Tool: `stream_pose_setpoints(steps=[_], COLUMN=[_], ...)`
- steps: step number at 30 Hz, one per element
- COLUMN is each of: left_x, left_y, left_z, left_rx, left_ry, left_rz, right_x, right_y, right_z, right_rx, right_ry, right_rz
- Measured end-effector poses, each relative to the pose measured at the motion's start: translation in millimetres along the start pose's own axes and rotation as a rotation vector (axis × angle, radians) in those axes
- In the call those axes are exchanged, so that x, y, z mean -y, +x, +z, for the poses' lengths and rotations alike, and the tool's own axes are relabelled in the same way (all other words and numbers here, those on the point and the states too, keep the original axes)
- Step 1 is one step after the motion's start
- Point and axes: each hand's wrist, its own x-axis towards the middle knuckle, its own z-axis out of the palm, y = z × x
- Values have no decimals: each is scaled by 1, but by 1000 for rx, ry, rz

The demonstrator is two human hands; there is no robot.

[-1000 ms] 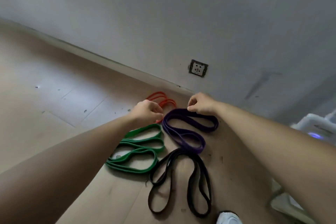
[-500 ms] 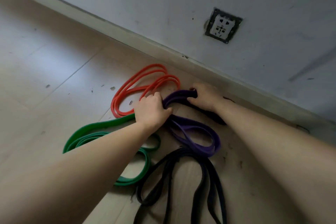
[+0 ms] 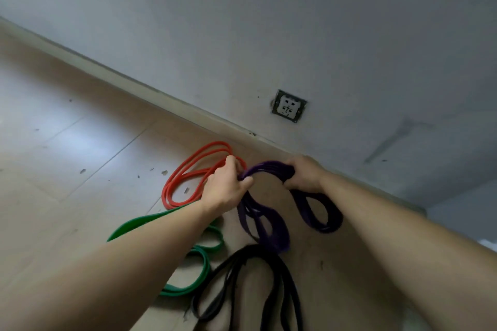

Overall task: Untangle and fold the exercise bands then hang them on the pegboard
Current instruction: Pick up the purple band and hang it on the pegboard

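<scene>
Both hands were down by the wall – and both were on the purple band [image 3: 269, 168]. The left hand [image 3: 226, 185] had its fingers curled round one end of the bunched strands, the right hand [image 3: 304, 174] clenched round the other, loops drooping below each fist toward the floor [image 3: 67, 156]. The red band [image 3: 168, 193] lay coiled just beside the left knuckles. The green band [image 3: 134, 226] ran under the left forearm, the black band [image 3: 255, 249] lying nearest the camera. On the wall [image 3: 269, 21] sat a white socket [image 3: 289, 106] – any marking on it too blurred to read.
</scene>
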Motion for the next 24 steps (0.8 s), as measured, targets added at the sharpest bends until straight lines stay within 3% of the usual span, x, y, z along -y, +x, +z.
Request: stream_pose_setpoints(steps=[7, 12, 24], left_x=[-98, -193, -390], left_y=[-41, -75, -179], left_z=[-82, -175, -333], left_rx=[63, 159, 42], left_ry=[-232, -164, -336], left_rz=[166, 295, 496], right_x=[32, 71, 152], right_y=[-93, -178, -356], right_z=[-98, -174, -318], right_rx=[-57, -73, -330], right_ry=[41, 143, 789], right_rz=[-18, -102, -531])
